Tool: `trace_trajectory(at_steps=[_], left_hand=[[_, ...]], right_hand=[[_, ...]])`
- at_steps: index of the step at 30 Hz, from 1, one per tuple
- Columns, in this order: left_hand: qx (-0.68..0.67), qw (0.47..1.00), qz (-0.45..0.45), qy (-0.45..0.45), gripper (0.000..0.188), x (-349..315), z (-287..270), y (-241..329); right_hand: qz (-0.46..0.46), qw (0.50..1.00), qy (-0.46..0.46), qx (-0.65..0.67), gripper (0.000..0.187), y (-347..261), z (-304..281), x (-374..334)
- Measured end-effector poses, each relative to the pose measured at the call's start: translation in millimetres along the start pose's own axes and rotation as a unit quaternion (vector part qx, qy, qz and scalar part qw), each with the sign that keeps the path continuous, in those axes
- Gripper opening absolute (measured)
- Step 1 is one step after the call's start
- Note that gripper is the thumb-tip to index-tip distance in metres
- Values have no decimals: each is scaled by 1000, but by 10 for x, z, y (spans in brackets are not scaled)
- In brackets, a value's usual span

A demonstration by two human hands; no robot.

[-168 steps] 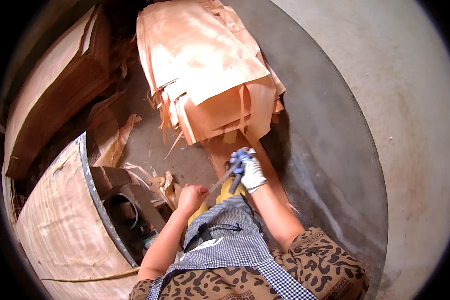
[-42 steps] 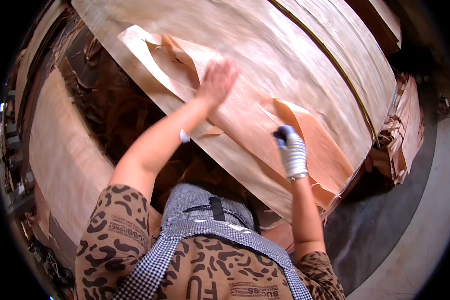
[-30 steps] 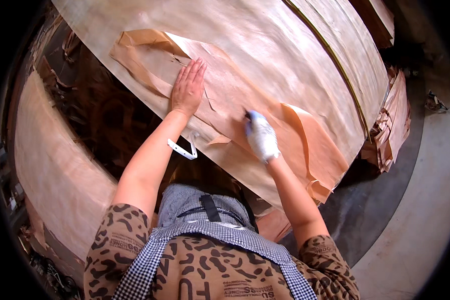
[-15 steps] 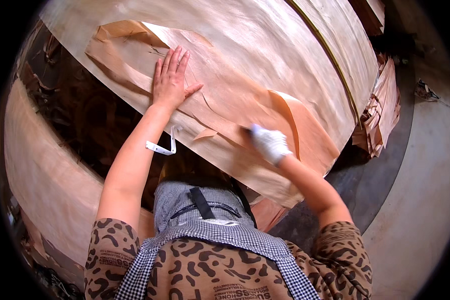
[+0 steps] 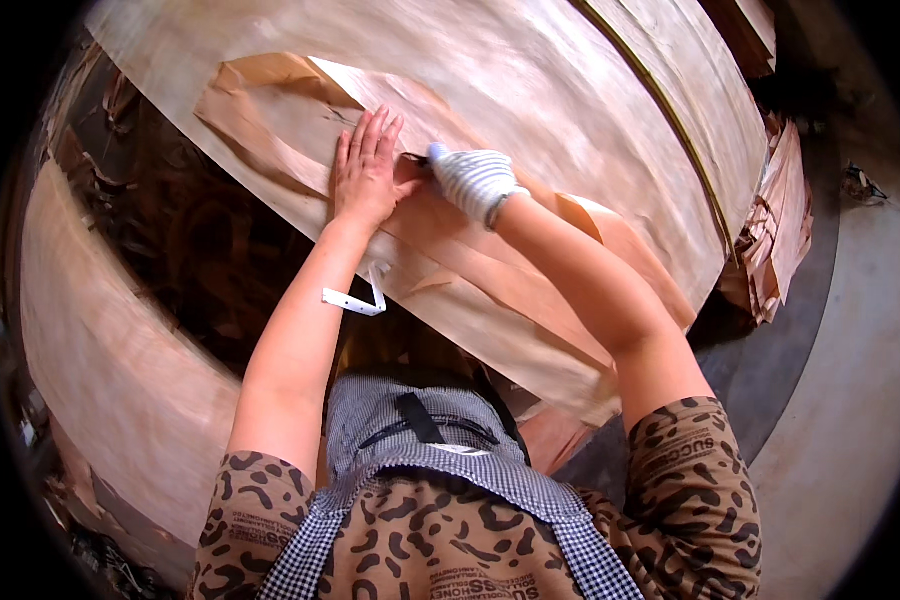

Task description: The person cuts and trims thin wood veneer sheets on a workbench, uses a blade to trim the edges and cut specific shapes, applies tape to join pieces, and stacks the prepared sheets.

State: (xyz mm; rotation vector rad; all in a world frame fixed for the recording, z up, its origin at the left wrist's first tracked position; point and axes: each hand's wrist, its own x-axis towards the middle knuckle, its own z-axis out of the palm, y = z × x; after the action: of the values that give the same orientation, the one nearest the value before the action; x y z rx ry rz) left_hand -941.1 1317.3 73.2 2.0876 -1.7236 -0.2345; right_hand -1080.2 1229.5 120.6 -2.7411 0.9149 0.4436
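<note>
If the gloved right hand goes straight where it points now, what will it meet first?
Likely the bare left hand, on its thumb side; the dark object in the right hand points there; depth is unclear.

Smooth, pale concrete floor [image 5: 855, 385] fills the right side, meeting a darker grey band of floor [image 5: 760, 370] along a line the lens bends. A small clump of debris [image 5: 858, 187] lies on the floor near that line. Toward the upper right, a crumpled heap of reddish veneer offcuts [image 5: 778, 225] rests on the dark band, and the space behind sinks into shadow. Soft light brightens the paler concrete.
</note>
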Motion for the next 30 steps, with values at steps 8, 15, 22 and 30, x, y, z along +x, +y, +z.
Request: trace_trajectory(at_steps=[8, 15, 22, 30], left_hand=[[2, 1000, 8, 30, 88, -25, 26, -24], [19, 996, 71, 53, 66, -1, -137, 190], [-53, 976, 202, -66, 22, -28, -110, 429], [1, 974, 224, -24, 20, -314, -209, 439]], right_hand=[[367, 923, -118, -5, 14, 195, 950, -2574], [238, 925, 293, 48, 15, 472, 475, -2746], [241, 931, 197, 190, 44, 1664, 330, -2103], [275, 891, 355, 63, 18, 780, -340, -2810]])
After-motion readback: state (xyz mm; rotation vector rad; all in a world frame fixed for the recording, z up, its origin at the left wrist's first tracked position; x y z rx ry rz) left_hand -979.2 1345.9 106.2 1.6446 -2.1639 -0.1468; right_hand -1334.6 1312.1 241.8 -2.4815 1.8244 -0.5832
